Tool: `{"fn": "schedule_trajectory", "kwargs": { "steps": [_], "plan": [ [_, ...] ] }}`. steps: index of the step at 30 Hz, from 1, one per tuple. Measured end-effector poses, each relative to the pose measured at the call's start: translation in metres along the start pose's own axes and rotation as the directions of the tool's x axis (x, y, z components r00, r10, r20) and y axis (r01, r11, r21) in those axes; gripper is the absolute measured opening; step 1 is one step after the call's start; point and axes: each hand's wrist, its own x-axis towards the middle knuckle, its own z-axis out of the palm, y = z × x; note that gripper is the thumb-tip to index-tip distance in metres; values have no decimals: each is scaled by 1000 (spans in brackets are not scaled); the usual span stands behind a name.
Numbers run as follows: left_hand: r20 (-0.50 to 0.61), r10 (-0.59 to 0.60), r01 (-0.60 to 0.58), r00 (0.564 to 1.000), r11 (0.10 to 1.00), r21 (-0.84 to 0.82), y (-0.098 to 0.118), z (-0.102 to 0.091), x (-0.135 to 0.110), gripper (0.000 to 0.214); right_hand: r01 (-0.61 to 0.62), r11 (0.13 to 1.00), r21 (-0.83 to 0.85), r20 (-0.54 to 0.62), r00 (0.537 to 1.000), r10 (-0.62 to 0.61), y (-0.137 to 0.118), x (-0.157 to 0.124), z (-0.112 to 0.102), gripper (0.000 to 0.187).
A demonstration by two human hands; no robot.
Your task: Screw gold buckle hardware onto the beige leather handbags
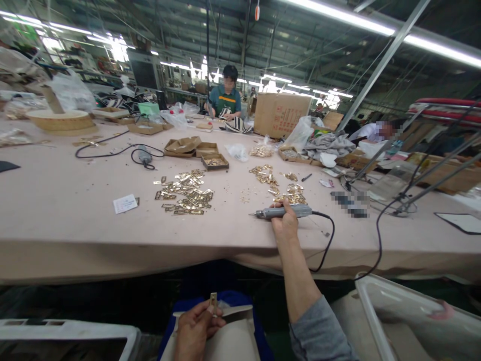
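While white card [125, 203] lies on left of desk [75, 220], loose heap of gold plates [188, 193] spreads to right of it. Nearer, below desk edge: left hand [195, 323], grip narrow, pinching single plate [213, 300] upright beside beige piece [236, 341]; whether fixed together, cannot tell. On desk, middle: tiny gold bits [245, 196]. More right: right hand [286, 223], grip wrapped around grey corded screwdriver [269, 213], thin tip pointing left. Just beyond, gold fittings [295, 192]. Dark cord [332, 231] hangs over near edge.

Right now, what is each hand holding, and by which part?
Right hand: a grey corded tool, around its middle. Left hand: a small gold-coloured plate, near its lower end.
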Motion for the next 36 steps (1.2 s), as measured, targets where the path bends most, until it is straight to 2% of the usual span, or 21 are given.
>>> {"fn": "schedule_trajectory", "kwargs": {
  "steps": [8,13,19,25,31,36],
  "plan": [
    [15,-36,36,999,999,-19,0,-3,3,52,20,999,-33,-51,998,-22,0,-2,1,35],
    [20,-18,19,1000,1000,-24,-2,-3,2,48,98,991,-92,-141,984,-110,-3,-8,-1,35],
    [17,-40,40,999,999,-11,-10,-5,9,52,112,993,-31,-105,988,-114,-10,-7,-6,34],
    [9,-30,30,1000,999,-11,-15,-6,12,52,138,988,-67,-113,983,-145,-9,-2,-7,38],
    [1,-44,44,999,999,-19,-10,-3,8,52,193,972,-133,-144,967,-211,-6,-1,-5,42],
    [-3,-45,45,999,999,-6,-5,-2,5,52,158,985,-70,-160,973,-167,-8,0,-4,40]
  ]
}}
